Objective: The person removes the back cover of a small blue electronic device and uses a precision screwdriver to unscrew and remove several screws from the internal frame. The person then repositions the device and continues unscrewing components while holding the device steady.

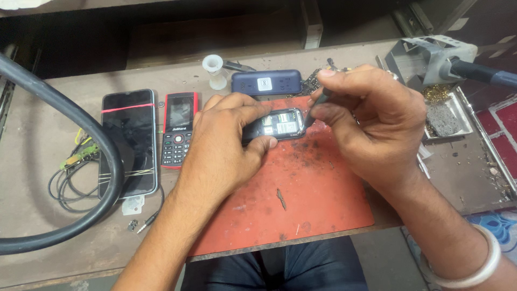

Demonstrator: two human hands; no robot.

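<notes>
My left hand (223, 145) grips a small opened phone (280, 124) with its back cover off, holding it down on a red work mat (301, 199). My right hand (371, 121) is closed around a thin dark tool (316, 108) whose tip touches the phone's right end. Both hands meet over the upper part of the mat.
A black smartphone (129, 143) with a red band and a red keypad phone (177, 129) lie at left. A dark blue phone back (266, 82), a white spool (214, 71), a soldering iron stand (431, 59), a thick black hose (81, 129) and loose wires (70, 178) surround the mat.
</notes>
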